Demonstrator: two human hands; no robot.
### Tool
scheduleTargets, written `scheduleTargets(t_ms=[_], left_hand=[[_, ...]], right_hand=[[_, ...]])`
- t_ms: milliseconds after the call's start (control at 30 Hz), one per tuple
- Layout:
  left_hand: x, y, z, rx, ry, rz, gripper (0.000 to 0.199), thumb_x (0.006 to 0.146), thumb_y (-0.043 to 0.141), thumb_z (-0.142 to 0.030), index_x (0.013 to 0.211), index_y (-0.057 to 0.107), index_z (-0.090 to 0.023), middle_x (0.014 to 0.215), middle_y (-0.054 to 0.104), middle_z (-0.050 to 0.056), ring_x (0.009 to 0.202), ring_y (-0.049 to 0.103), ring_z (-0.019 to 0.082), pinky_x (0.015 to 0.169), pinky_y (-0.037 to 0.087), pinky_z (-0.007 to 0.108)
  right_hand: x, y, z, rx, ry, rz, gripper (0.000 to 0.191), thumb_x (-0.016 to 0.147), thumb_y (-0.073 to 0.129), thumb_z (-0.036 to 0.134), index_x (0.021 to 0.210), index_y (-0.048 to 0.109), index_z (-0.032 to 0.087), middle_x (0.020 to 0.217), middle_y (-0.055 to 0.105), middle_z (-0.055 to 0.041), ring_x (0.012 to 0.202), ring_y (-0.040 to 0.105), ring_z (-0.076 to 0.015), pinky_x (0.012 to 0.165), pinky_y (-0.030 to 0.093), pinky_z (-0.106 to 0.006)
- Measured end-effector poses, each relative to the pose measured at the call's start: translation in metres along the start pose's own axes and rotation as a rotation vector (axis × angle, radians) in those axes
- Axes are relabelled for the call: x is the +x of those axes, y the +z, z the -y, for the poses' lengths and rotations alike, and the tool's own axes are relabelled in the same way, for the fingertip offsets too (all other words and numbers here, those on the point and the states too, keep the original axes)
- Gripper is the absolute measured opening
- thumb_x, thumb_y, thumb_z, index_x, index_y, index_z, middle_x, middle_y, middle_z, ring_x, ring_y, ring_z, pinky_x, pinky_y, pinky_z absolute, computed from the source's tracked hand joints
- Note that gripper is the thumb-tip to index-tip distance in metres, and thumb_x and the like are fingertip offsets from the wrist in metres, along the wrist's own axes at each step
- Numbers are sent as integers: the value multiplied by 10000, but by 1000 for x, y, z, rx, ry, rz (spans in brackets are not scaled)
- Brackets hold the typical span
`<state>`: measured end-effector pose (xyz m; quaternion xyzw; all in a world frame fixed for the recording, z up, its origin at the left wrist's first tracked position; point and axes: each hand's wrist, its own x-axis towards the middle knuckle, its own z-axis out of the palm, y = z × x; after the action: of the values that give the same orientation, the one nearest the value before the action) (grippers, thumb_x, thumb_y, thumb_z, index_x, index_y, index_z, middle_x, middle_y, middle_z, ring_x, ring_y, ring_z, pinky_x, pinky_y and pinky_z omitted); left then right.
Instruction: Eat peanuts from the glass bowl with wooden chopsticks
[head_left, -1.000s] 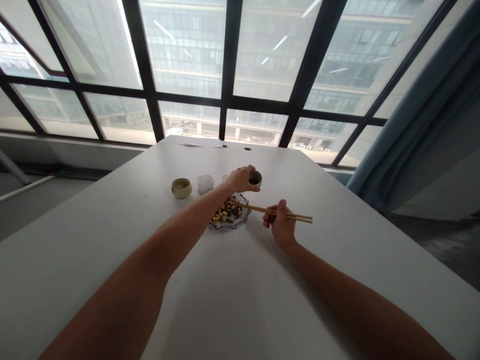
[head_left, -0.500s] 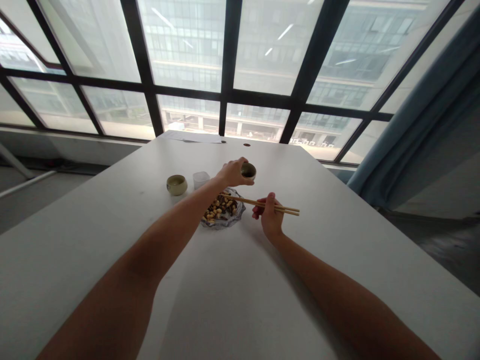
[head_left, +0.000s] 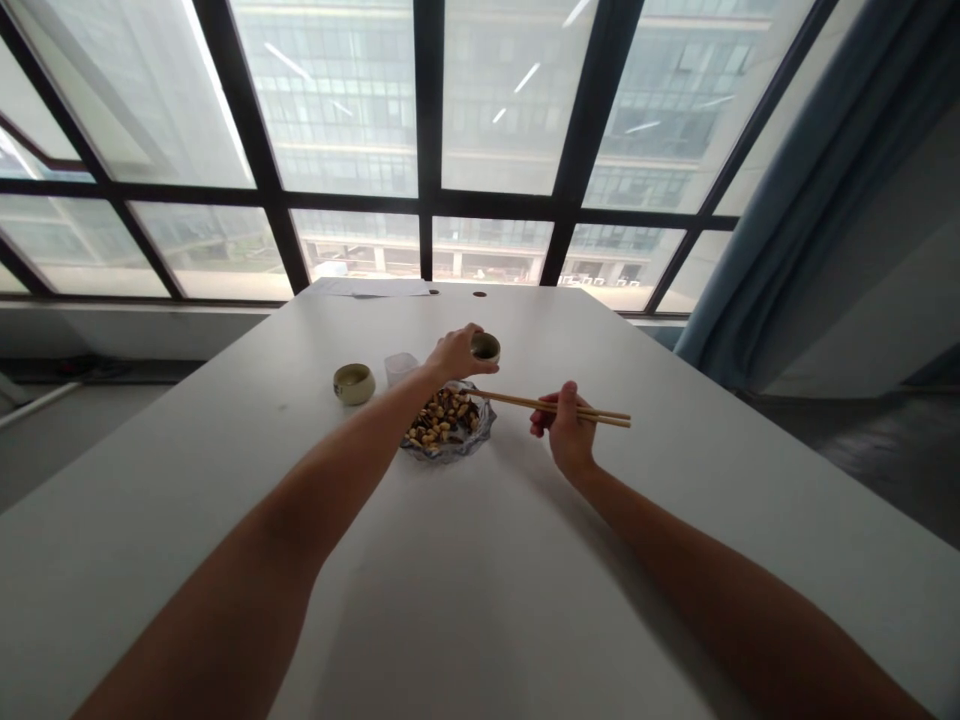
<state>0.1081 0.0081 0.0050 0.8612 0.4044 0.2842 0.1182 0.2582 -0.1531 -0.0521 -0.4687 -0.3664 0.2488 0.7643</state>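
My left hand (head_left: 456, 354) grips a small dark-mouthed cup (head_left: 486, 347), tilted, above the far side of a clear glass dish (head_left: 480, 432). Nuts and dark bits (head_left: 444, 415) lie in the dish. My right hand (head_left: 568, 427), right of the dish, is closed round a pair of wooden chopsticks (head_left: 525, 402). Their tips reach left over the dish's far rim, below the cup; whether they pinch anything is too small to tell. A second, greenish cup (head_left: 354, 384) stands upright left of the dish. Beside it is a translucent plastic container (head_left: 400, 367), partly behind my left forearm.
These things stand on a white table (head_left: 465, 600). White papers (head_left: 375, 288) lie at its far edge, near two small dark round spots. Beyond are large windows with black frames, and a blue curtain (head_left: 787, 220) hangs at the right.
The camera view has shifted slightly. My right hand and the chopsticks have moved right, away from the dish, with the tips still over its rim. My left hand still holds the cup.
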Motion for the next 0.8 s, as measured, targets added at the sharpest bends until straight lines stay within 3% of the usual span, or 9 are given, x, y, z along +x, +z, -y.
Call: scheduleTargets(t_ms=[267,400,567,800], left_hand=[[3,14,8,26,-3,3,767,635,847,-466,1282,545,-188,1230,675,137,1138,628,326,963,505,429],[1,17,9,100,137,-12,759,645,857,-369,1298,516,-185,1291,639,136,1161,627,318,1024,471,451],[-2,18,3,131,286,-42,743,662,850,-301,1308,501,-188,1323,617,128,1169,628,310,1043,459,446],[1,21,-8,150,259,13,754,681,846,-409,1315,496,-199,1309,635,121,1142,649,310,1021,468,428]], right_hand=[[38,-24,7,79,-83,-97,559,841,573,706,640,572,184,418,562,19,284,494,-109,280,365,-226],[53,-26,3,123,-68,-157,550,878,516,700,654,537,198,418,545,32,289,489,-105,285,354,-217],[55,-23,-2,124,-56,-161,566,857,517,734,682,543,196,448,575,23,312,512,-110,304,392,-226],[49,-22,2,79,-77,-149,619,783,552,796,697,567,184,467,598,20,337,538,-110,328,422,-225]])
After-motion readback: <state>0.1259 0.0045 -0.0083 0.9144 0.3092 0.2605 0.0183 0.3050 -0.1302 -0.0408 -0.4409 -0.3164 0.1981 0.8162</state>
